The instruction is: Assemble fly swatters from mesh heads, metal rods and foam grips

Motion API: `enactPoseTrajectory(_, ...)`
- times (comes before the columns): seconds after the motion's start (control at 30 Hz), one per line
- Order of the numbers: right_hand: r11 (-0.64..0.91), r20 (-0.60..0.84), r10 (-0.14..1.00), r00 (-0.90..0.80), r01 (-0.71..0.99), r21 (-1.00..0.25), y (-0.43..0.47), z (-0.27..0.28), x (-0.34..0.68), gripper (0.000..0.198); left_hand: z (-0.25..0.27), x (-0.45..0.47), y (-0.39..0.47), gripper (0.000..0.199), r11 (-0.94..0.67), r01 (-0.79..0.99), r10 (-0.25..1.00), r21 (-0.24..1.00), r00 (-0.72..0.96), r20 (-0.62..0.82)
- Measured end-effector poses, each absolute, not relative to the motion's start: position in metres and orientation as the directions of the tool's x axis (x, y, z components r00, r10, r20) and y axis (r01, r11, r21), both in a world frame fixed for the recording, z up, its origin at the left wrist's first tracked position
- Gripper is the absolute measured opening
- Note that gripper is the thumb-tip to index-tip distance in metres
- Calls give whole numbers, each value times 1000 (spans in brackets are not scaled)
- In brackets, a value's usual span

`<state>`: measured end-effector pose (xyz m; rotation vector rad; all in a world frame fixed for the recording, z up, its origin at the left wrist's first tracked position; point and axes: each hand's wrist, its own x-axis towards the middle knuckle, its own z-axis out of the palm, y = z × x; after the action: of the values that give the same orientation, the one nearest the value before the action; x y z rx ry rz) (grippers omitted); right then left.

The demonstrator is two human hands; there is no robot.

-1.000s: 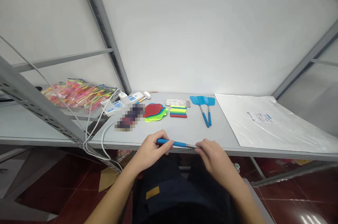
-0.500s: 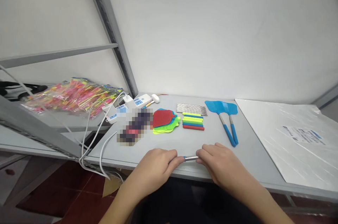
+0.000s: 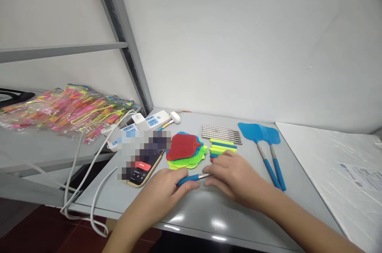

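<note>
My left hand [image 3: 162,195] is closed around a blue fly swatter handle [image 3: 188,180], with its thumb along the side. From the handle's right end runs a short silver metal rod [image 3: 203,176], pinched by the fingers of my right hand [image 3: 235,179]. Most of the rod is hidden under that hand. Behind my right hand lie several coloured handles [image 3: 223,146] in yellow, blue, green and red, partly covered. Further back is a row of metal rods [image 3: 221,133]. Left of these, red, blue and green fly swatter heads [image 3: 182,146] are stacked.
Two blue fly swatters [image 3: 273,165] lie at the right beside a white plastic package [image 3: 325,173]. A phone [image 3: 146,169], partly blurred out, lies left, near power strips [image 3: 153,121] and white cables [image 3: 73,181]. Bagged colourful items [image 3: 74,106] sit beyond the grey post [image 3: 125,42].
Both hands have moved forward over the tabletop, and more of the blue handle now shows. My right hand now covers part of the coloured handles. The view has shifted slightly.
</note>
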<state>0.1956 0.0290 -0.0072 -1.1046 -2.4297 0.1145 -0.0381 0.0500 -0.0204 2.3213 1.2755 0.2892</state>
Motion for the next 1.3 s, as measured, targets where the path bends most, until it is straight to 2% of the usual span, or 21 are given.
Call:
enactPoseTrajectory(0.07,578,385,812,-439,696,-427,46,-7,200,26,-21,-46,62,36,-393,817,895,423,445,-28)
enactPoseTrajectory(0.13,456,339,887,-314,719,-525,64,-11,204,26,-21,-48,74,31,-327,886,939,328,344,7)
enactPoseTrajectory(0.27,352,258,932,-255,812,-465,91,-27,199,15,-23,-36,89,38,-237,962,971,133,234,41)
enactPoseTrajectory(0.37,298,236,949,-207,833,-467,99,-36,190,15,-25,-26,92,40,-200,977,980,70,198,35)
enactPoseTrajectory(0.5,246,215,964,-159,840,-483,99,-42,183,19,-28,-26,92,36,-224,972,975,77,222,30)
enactPoseTrajectory(0.83,288,301,940,-162,848,-445,103,-52,174,25,-31,-29,93,39,-215,957,977,196,208,54)
enactPoseTrajectory(0.97,270,273,951,-146,821,-504,100,-46,173,24,-35,-27,90,34,-215,956,975,200,198,100)
enactPoseTrajectory(1.1,238,234,965,-115,753,-613,90,-32,183,19,-36,-26,87,28,-215,948,973,234,188,132)
enactPoseTrajectory(1.2,165,168,984,-68,719,-675,77,-21,202,23,-37,-26,84,29,-215,943,973,254,186,135)
enactPoseTrajectory(1.3,64,86,996,-8,730,-681,61,-13,225,32,-39,-25,82,28,-209,942,974,264,177,140)
